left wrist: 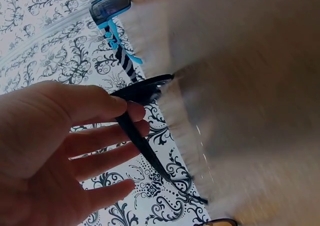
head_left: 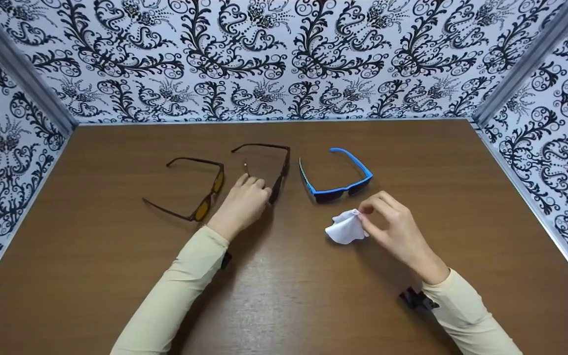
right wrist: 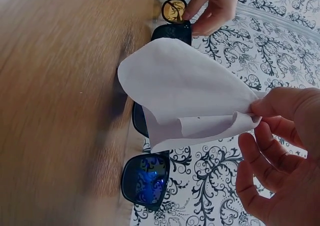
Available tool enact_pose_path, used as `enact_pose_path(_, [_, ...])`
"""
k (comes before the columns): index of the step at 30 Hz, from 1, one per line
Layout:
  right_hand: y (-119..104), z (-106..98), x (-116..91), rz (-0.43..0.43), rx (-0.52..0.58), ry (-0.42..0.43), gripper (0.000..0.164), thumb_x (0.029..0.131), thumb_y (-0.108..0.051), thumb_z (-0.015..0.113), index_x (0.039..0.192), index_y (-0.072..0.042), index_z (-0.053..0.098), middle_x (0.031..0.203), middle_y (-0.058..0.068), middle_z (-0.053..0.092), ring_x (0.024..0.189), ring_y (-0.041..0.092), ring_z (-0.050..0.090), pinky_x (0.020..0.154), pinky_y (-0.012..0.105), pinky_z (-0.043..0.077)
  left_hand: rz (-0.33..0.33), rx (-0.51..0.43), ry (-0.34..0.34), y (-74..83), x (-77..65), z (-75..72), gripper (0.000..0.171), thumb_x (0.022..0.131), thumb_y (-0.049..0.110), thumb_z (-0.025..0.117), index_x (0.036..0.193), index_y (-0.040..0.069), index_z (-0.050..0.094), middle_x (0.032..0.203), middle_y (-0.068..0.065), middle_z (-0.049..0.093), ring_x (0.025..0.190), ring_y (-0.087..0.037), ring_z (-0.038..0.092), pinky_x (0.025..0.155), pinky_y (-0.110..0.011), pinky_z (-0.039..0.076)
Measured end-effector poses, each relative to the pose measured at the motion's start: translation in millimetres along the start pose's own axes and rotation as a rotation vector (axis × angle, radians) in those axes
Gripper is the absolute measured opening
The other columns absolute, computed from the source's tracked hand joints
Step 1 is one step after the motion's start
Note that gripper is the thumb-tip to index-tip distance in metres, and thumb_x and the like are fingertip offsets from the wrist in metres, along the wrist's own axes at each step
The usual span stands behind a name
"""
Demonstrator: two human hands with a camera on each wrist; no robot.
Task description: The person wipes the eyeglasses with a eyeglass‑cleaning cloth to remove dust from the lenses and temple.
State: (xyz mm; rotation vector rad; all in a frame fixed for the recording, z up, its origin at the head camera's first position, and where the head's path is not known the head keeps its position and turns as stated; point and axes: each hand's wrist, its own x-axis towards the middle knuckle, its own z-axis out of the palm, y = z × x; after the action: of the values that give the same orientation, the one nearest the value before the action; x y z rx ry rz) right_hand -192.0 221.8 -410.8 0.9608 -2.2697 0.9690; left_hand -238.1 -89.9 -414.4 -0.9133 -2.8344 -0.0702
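Observation:
My left hand (head_left: pixel 244 203) pinches one temple arm of a pair of dark sunglasses (head_left: pixel 285 165), between thumb and index finger. In the left wrist view that black temple arm (left wrist: pixel 141 145) slants past the other fingers, which are spread. A white cloth (head_left: pixel 346 230) hangs from the thumb and fingertips of my right hand (head_left: pixel 396 228), in front of blue-framed sunglasses (head_left: pixel 330 196). The right wrist view shows the cloth (right wrist: pixel 180 80) draped and partly folded, hiding part of the sunglasses behind it.
To the left, glasses with yellow lenses (head_left: pixel 202 210) lie with their temple arms unfolded. The blue pair is unfolded too, lenses toward me. Patterned panels (head_left: pixel 274 59) stand along the back and both sides of the brown table (head_left: pixel 284 305).

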Motion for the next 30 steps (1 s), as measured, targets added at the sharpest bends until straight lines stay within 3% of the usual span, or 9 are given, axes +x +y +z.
enact_pose_path(5, [0,0,0,-0.009,-0.001,0.001,0.022,0.075,0.013,0.072,0.087,-0.005,0.064,0.086,0.000,0.058,0.079,0.015,0.056,0.074,0.018,0.044,0.040,-0.004,0.069,-1.6,4.1,3.1,0.006,0.087,0.005,0.067,0.089,0.001,0.070,0.087,-0.015,0.065,0.087,-0.031,0.064,0.100,-0.044,0.042])
enact_pose_path(9, [1,1,-1,-0.007,-0.001,-0.007,0.022,0.075,0.013,0.071,0.087,-0.005,0.064,0.085,0.000,0.058,0.079,0.015,0.056,0.073,0.018,0.044,0.046,-0.039,0.092,-3.8,6.1,5.6,0.005,0.086,0.006,0.068,0.087,0.002,0.071,0.081,-0.014,0.062,0.074,-0.032,0.064,0.076,-0.044,0.054])
enact_pose_path(13, [1,2,-1,-0.003,-0.006,-0.018,0.022,0.075,0.013,0.071,0.086,-0.004,0.064,0.085,0.001,0.057,0.080,0.014,0.056,0.074,0.017,0.044,0.054,-0.077,0.085,-5.4,8.4,6.5,0.006,0.087,0.006,0.067,0.090,0.004,0.071,0.080,-0.014,0.059,0.064,-0.034,0.061,0.054,-0.046,0.053])
enact_pose_path(17, [2,3,-2,0.003,-0.007,-0.027,0.021,0.075,0.012,0.072,0.086,-0.004,0.064,0.085,0.001,0.057,0.080,0.015,0.057,0.074,0.017,0.045,0.067,-0.083,0.081,-5.7,11.4,7.1,0.007,0.089,0.007,0.066,0.093,0.005,0.072,0.081,-0.014,0.060,0.063,-0.036,0.061,0.051,-0.047,0.052])
enact_pose_path(22, [3,4,-3,0.007,-0.003,-0.030,0.021,0.076,0.012,0.072,0.086,-0.004,0.064,0.085,0.002,0.058,0.080,0.016,0.057,0.071,0.026,0.048,0.084,-0.049,0.111,-3.6,16.2,3.9,0.013,0.087,-0.001,0.063,0.093,0.007,0.072,0.081,-0.013,0.059,0.059,-0.035,0.059,0.048,-0.045,0.051])
enact_pose_path(30, [3,5,-3,0.012,0.002,-0.039,0.018,0.077,0.010,0.071,0.086,-0.005,0.064,0.085,0.001,0.058,0.080,0.016,0.058,0.074,0.019,0.045,0.076,0.034,0.247,4.1,17.1,-13.6,0.020,0.072,-0.004,0.069,0.089,0.006,0.067,0.079,-0.011,0.053,0.050,-0.032,0.054,0.041,-0.041,0.045])
